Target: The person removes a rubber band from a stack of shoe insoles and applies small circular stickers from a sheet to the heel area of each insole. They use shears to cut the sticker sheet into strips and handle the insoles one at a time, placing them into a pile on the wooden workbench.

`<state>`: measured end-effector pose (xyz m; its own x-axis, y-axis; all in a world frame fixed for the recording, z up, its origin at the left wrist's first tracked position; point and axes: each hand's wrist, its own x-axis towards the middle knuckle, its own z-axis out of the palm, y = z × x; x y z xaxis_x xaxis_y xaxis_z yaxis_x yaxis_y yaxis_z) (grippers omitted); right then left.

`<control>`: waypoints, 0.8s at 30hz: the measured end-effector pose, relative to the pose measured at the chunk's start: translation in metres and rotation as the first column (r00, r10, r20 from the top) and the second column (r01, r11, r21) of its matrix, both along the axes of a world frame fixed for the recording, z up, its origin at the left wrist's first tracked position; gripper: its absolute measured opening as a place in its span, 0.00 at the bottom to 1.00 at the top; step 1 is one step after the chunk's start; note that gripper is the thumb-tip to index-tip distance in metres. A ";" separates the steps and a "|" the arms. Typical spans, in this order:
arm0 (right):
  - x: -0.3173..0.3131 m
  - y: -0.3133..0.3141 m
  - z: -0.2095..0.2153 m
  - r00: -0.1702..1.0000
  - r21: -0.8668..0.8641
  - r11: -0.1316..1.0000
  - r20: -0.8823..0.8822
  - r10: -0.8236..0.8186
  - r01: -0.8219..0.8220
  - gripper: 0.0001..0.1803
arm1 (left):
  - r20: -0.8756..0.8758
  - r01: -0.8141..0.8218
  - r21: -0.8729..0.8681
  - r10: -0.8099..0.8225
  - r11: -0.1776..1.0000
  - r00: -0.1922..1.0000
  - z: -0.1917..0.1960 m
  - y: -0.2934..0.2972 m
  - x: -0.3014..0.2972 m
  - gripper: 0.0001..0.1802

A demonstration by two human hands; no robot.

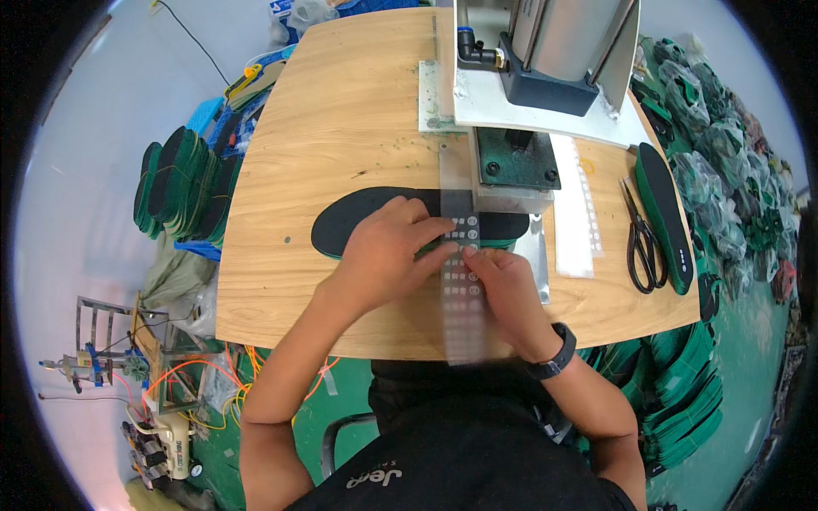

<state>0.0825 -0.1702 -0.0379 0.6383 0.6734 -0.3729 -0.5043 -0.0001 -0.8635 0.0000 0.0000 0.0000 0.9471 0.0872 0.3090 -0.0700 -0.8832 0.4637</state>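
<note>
A black insole (pixel 349 223) with a green underside lies crosswise on the wooden table, its right end under the press head (pixel 515 166). Over it runs a clear film strip (pixel 461 319) with rows of small white printed marks, reaching toward me past the table's near edge. My left hand (pixel 388 247) rests above the insole, thumb and forefinger closing on the strip's left edge. At the strip's right side my right hand (pixel 509 285), with a black band on its wrist, pinches it near the press head. The insole's middle is partly hidden by the left hand and strip.
Right of the press lie more printed film sheets (pixel 575 230), black scissors (pixel 643 243) and a green-edged insole (pixel 665 217). Stacked insoles (pixel 183 183) stand beyond the table's left edge, and others (pixel 682 392) below its right corner. The press cylinder (pixel 567 34) rises at the back.
</note>
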 end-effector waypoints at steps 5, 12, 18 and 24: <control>0.002 -0.007 0.012 0.983 0.014 0.992 -0.141 -0.120 0.124 0.13 | 0.233 -0.027 -0.013 0.029 1.000 0.972 0.001 0.010 0.007 0.23; 0.017 -0.019 0.010 0.978 0.017 0.987 -0.132 -0.159 0.163 0.11 | -0.063 -0.029 0.151 0.039 0.988 0.997 -0.002 0.029 0.020 0.40; 0.016 -0.015 0.010 0.968 0.009 0.974 -0.112 -0.225 0.228 0.11 | -0.154 -0.051 0.134 0.071 0.990 0.985 0.001 0.025 0.024 0.39; 0.019 -0.015 0.008 0.974 0.029 0.978 -0.098 -0.203 0.206 0.10 | -0.098 -0.055 0.152 0.070 0.987 0.993 -0.005 0.029 0.025 0.39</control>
<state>0.1019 -0.1848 -0.0297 0.7273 0.5474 -0.4140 -0.5692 0.1441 -0.8095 0.0253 0.0290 -0.0049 0.9687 0.1074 0.2239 0.0287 -0.9440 0.3287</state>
